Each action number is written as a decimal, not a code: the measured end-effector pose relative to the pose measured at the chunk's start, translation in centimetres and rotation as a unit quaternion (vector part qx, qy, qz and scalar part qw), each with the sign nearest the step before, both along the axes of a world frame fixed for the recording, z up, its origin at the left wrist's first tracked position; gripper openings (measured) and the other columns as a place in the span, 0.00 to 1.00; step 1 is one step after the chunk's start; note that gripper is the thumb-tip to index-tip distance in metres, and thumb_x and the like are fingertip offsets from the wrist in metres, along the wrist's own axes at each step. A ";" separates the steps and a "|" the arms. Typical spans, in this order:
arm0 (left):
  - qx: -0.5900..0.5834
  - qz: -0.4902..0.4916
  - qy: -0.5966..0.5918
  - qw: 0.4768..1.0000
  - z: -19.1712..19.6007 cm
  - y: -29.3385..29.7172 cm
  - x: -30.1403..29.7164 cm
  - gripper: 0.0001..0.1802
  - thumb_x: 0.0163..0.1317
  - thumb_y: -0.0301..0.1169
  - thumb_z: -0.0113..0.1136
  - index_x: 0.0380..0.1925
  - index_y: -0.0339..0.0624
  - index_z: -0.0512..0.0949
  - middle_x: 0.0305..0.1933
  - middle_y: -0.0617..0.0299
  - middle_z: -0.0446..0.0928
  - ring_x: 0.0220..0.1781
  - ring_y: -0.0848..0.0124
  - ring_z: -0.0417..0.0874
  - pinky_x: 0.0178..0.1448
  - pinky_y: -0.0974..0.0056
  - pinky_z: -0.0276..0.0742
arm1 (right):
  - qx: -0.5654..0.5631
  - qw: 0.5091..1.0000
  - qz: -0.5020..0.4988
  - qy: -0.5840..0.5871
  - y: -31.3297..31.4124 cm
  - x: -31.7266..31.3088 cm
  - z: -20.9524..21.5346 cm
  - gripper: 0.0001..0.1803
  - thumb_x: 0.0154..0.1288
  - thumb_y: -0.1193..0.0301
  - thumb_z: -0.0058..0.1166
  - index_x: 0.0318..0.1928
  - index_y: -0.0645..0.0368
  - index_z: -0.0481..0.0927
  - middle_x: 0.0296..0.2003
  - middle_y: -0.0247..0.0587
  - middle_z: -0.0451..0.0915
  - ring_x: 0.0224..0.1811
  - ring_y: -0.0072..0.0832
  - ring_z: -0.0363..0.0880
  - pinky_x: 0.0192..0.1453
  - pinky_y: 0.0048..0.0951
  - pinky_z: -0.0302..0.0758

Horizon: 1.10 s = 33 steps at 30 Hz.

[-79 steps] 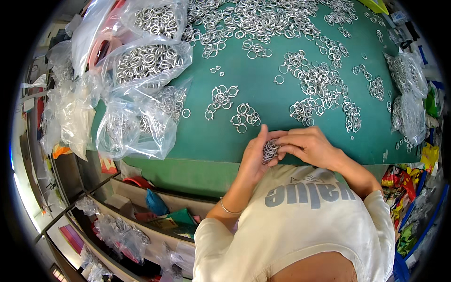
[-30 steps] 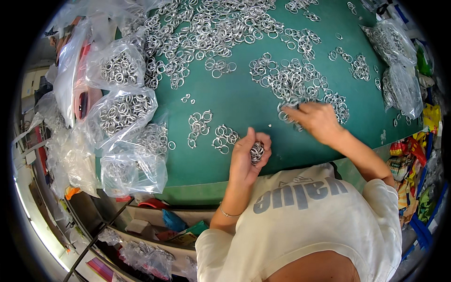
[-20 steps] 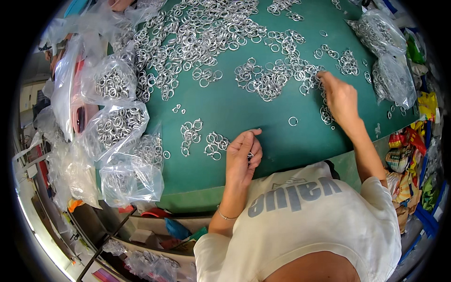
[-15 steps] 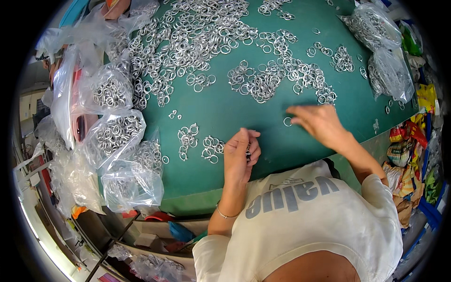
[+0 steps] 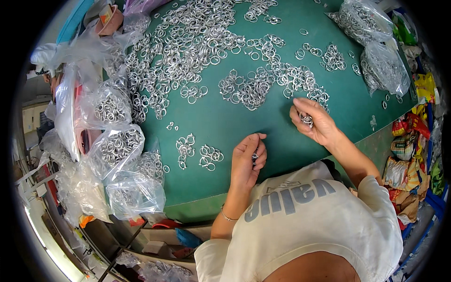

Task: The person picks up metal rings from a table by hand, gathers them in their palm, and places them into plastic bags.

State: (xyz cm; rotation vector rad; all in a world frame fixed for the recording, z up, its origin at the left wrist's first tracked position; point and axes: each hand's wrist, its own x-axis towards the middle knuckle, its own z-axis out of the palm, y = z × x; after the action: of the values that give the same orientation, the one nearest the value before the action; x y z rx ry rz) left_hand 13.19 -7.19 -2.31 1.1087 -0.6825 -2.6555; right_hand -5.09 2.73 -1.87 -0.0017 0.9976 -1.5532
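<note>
My left hand (image 5: 249, 156) is curled near the table's front edge, closed around a few silver rings that show between its fingers. Farther right, my right hand (image 5: 312, 120) holds several silver rings (image 5: 306, 121) in its bent fingers, just above the green tabletop. Beyond it lies a loose cluster of rings (image 5: 300, 79), which joins another heap (image 5: 251, 91) in the middle. Two small groups of rings, one long (image 5: 185, 150) and one rounder (image 5: 211, 156), rest to the left of my left hand. Exactly how many rings each hand holds is hidden.
A large spread of rings (image 5: 188, 42) covers the far left of the green table (image 5: 225, 127). Clear plastic bags of rings (image 5: 117, 145) line the left edge, and more bags (image 5: 385, 68) stand at the far right. Colourful packets (image 5: 404, 145) are stacked beyond the right edge.
My right hand has closed and turned, now showing rings in its fingers; the single ring beneath it no longer shows on the table. My left hand has shifted slightly right, still closed.
</note>
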 end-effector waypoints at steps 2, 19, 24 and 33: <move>-0.123 -0.014 -0.031 0.992 0.0 -0.1 -0.6 0.13 0.65 0.34 0.49 0.44 0.36 0.72 0.16 0.70 0.59 0.14 0.82 0.55 0.15 0.78 0.48 | -0.004 0.998 0.037 0.057 -1.0 -0.7 0.8 0.13 0.67 0.64 0.44 0.26 0.55 0.69 0.17 0.34 0.68 0.10 0.15 0.57 0.10 0.15 0.48; -0.723 -0.148 -0.359 0.571 -0.6 -6.3 -1.6 0.05 0.58 0.29 0.51 0.33 0.46 0.74 0.25 0.52 0.77 0.25 0.51 0.78 0.27 0.52 0.71 | 0.102 0.493 0.013 0.864 -3.8 -3.3 -0.3 0.09 0.54 0.71 0.52 0.38 0.52 0.77 0.20 0.40 0.76 0.20 0.38 0.76 0.20 0.38 0.70; -0.694 -0.125 -0.412 0.576 -0.4 -7.8 -0.3 0.06 0.56 0.28 0.52 0.34 0.47 0.75 0.18 0.51 0.74 0.21 0.51 0.76 0.25 0.52 0.69 | 0.046 0.492 0.188 0.849 -4.8 -0.9 -1.0 0.10 0.55 0.69 0.55 0.39 0.54 0.78 0.20 0.36 0.75 0.21 0.38 0.74 0.22 0.35 0.69; -0.599 -0.073 -0.139 0.786 -0.4 -5.0 -1.8 0.08 0.59 0.26 0.54 0.39 0.38 0.76 0.19 0.69 0.68 0.17 0.81 0.63 0.20 0.75 0.56 | 0.065 0.932 0.153 0.323 -2.8 -1.6 1.5 0.09 0.63 0.69 0.48 0.28 0.60 0.75 0.17 0.33 0.70 0.13 0.19 0.65 0.16 0.21 0.59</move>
State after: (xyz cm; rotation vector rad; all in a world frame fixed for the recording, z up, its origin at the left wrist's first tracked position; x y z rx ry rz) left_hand 11.41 -12.18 -2.71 0.9666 -2.1144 -1.4542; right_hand -6.64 -0.07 -0.39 -0.5831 1.5300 -1.2074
